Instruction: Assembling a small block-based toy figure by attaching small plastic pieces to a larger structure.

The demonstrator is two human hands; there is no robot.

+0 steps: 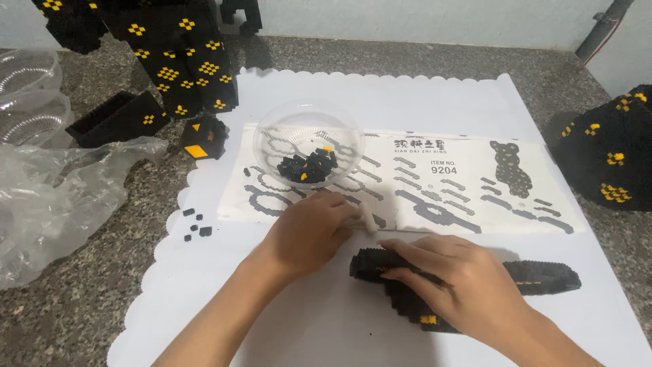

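Observation:
My right hand [454, 282] lies flat on a long black micro-brick piece [543, 277] with small yellow spots, pressing it onto the white mat [380, 102]. My left hand [314, 230] rests just left of it, fingers curled around a small white tool [368, 219] at the lower edge of the instruction sheet [462, 183]. Beyond my left hand stands a clear plastic bowl [309, 139] holding several small black and yellow bricks.
A tall black-and-yellow brick model [180, 58] stands at the back left, with loose black parts [115, 119] beside it. Crumpled clear plastic [47, 197] lies left. Another black brick mass [608, 160] sits at the right. Tiny loose bricks [195, 223] lie on the mat.

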